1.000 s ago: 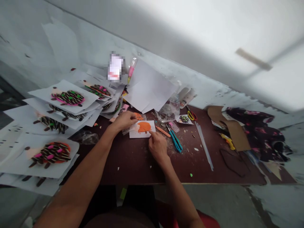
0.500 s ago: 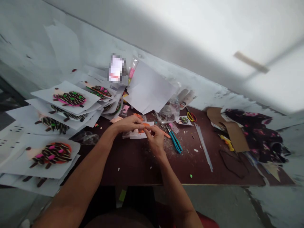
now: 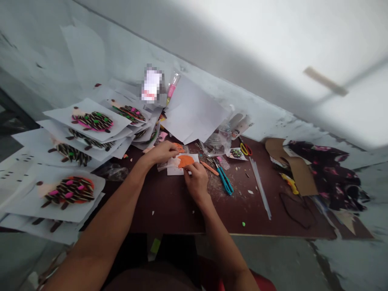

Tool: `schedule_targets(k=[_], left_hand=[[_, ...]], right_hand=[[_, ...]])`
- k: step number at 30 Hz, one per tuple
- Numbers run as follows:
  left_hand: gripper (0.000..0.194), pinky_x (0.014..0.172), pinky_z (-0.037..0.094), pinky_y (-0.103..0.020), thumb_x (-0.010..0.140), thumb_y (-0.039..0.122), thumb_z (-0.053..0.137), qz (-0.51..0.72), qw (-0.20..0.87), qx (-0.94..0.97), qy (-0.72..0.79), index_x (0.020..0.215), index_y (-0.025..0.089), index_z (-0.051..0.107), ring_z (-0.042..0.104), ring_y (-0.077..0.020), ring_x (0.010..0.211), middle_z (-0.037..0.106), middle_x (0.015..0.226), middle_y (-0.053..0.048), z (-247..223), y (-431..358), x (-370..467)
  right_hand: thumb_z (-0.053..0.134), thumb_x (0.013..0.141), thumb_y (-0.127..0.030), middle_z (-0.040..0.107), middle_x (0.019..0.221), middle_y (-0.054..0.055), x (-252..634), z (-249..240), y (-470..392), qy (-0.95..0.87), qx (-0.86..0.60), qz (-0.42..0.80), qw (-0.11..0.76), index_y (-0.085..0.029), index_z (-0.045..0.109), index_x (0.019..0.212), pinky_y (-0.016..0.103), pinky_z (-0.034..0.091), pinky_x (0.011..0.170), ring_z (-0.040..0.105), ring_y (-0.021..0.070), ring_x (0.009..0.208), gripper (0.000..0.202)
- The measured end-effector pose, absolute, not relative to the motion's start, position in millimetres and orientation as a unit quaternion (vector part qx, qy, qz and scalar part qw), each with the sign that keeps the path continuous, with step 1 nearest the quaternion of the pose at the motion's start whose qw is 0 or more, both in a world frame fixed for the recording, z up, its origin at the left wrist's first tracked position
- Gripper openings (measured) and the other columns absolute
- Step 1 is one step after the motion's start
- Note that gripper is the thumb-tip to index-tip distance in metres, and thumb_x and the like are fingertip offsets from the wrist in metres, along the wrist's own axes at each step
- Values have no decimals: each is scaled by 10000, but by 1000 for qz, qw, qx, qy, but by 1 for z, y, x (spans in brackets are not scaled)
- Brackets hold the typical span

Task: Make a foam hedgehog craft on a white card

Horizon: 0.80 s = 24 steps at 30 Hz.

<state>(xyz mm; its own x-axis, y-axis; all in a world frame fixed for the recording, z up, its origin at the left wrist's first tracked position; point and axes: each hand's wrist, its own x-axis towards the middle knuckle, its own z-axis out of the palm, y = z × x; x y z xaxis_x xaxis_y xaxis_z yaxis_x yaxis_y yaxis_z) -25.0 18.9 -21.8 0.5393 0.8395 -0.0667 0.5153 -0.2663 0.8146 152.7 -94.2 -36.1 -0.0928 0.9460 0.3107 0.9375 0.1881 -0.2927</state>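
Observation:
A small white card (image 3: 174, 171) lies on the dark table, carrying a flat orange clay patch (image 3: 186, 161) with a pale pinkish part at its left. My right hand (image 3: 197, 178) is over the card's lower right, its fingers bent together at the bottom edge of the orange patch. Whatever they pinch is hidden. Up and to the left, my left hand (image 3: 163, 152) has its fingers drawn together beside a lump of orange clay (image 3: 181, 148) in clear plastic. I cannot make out what is between those fingertips.
Stacked sheets with clay hedgehogs (image 3: 93, 121) fill the left side. Right of my hands lie an orange stick (image 3: 209, 168), teal-handled pliers (image 3: 224, 181), scissors (image 3: 246, 148) and clear glue sticks (image 3: 260, 188). A yellow glue gun (image 3: 290, 184) and dark floral cloth (image 3: 327, 173) are farther right.
My hands were together above the card and have parted. The left moved back left to the orange lump; the right dropped to the card's lower edge, uncovering the orange patch.

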Motion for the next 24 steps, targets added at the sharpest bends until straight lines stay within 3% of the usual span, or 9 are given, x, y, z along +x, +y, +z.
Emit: schedule_targets(k=[5,9,24], left_hand=[[277,734,487,-262,793,261,547,217,339,761,508,878,160,790,663,-218,845,771,856,-73,-32,23,-24],[309,853,498,-269,815,210,520,191,283,766,545,951,190,797,680,-240,1012,791,1036,-94,-31,20,-23],[297,825,495,-272,796,214,529,173,282,765,552,917,211,800,675,-237,961,790,975,-90,-28,18,-25]], right_hand=[[576,973,-202,672,924,58,149,-39,-94,-761,-635,-45,126,-197,721,889,276,371,783,565,184,876,168],[563,985,-221,664,920,70,146,-39,-92,-761,-640,-66,88,-193,711,886,290,357,766,551,196,872,180],[513,1016,-226,679,962,93,142,-29,-96,-780,-622,-63,19,-198,737,967,306,365,787,566,211,909,231]])
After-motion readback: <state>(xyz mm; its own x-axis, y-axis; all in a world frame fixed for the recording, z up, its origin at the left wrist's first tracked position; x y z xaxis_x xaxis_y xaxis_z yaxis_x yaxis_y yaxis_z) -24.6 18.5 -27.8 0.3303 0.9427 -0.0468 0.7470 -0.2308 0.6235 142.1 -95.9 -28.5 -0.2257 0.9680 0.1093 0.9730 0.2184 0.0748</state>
